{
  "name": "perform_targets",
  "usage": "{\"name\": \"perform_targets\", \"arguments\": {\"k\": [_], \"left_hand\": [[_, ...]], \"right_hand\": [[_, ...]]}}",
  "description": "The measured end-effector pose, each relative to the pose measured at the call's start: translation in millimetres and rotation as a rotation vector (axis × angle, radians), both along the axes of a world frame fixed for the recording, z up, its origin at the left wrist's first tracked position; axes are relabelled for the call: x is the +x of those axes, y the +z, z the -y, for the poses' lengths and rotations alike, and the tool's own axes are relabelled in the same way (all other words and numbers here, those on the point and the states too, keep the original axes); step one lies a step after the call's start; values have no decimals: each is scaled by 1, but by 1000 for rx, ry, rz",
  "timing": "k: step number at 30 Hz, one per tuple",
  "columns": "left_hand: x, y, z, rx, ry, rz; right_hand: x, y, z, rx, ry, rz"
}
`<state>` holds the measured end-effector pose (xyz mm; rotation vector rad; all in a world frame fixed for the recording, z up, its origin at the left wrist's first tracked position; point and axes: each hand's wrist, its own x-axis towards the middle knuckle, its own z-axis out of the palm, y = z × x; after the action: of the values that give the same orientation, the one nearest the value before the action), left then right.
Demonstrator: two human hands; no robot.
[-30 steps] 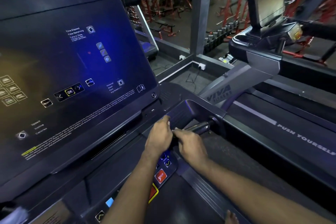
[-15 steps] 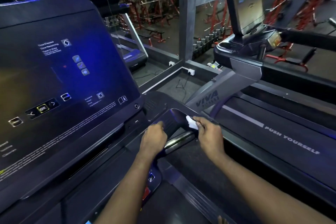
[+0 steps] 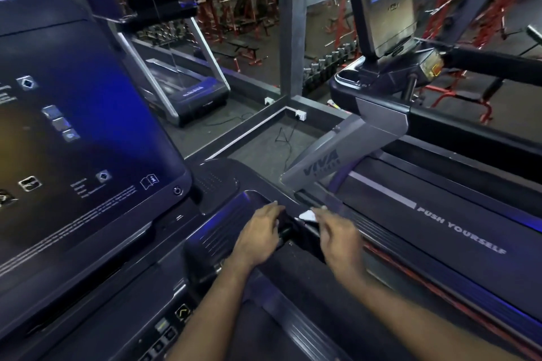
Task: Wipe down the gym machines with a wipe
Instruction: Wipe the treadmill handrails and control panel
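Observation:
I stand at a dark treadmill with a large console screen [image 3: 73, 132] on the left and a ribbed side tray [image 3: 223, 223] at its right corner. My left hand [image 3: 258, 236] rests flat on the tray's right edge, fingers spread, over a short dark handlebar. My right hand [image 3: 337, 240] is just to the right, at the treadmill's side arm, pinching a small white wipe [image 3: 308, 215] that sticks out past the fingertips. Most of the wipe is hidden under the fingers.
A second treadmill [image 3: 440, 214] marked "PUSH YOURSELF" runs along the right, its console [image 3: 381, 3] raised at the top. Ahead are a mirror wall, a grey pillar [image 3: 290, 23], floor sockets with a cable [image 3: 299, 116], and red racks with dumbbells behind.
Both hands have slid from the centre stop-button area to the tray's right corner. The wipe has come into view in my right hand. The view has turned to the right.

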<state>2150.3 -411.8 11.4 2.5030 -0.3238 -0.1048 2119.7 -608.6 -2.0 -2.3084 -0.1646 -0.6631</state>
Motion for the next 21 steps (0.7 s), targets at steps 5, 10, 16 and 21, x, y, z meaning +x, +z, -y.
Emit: {"name": "perform_targets", "arguments": {"k": [5, 10, 16, 21], "left_hand": [[11, -16, 13, -29, 10, 70], [17, -32, 10, -19, 29, 58], [16, -34, 10, -53, 23, 53], [15, -31, 13, 5, 21, 26]], "right_hand": [[44, 28, 21, 293, -153, -27], [24, -8, 13, -65, 200, -126], [20, -8, 5, 17, 124, -113], [33, -27, -18, -316, 64, -234]]}}
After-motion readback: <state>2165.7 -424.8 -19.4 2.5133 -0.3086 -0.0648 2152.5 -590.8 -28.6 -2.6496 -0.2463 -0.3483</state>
